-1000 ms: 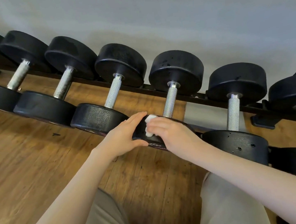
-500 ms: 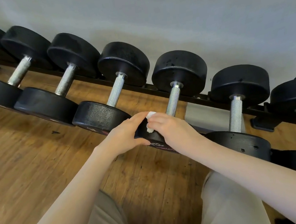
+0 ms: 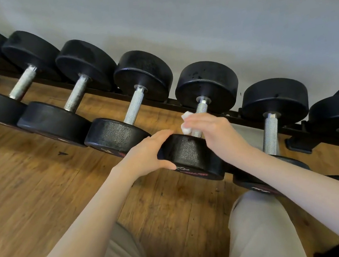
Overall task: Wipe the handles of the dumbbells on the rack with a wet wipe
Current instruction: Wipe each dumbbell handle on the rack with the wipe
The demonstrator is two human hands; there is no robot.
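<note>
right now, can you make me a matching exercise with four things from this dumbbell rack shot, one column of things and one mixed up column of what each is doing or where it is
Things
1. left hand
2. right hand
3. crumpled white wet wipe
4. knurled silver metal handle

States
A. held against the handle by fingers
B. grips the near black rubber dumbbell head
C. partly hidden behind a hand
D. pinches the wipe

Pairs: 1-B, 2-D, 3-A, 4-C
</note>
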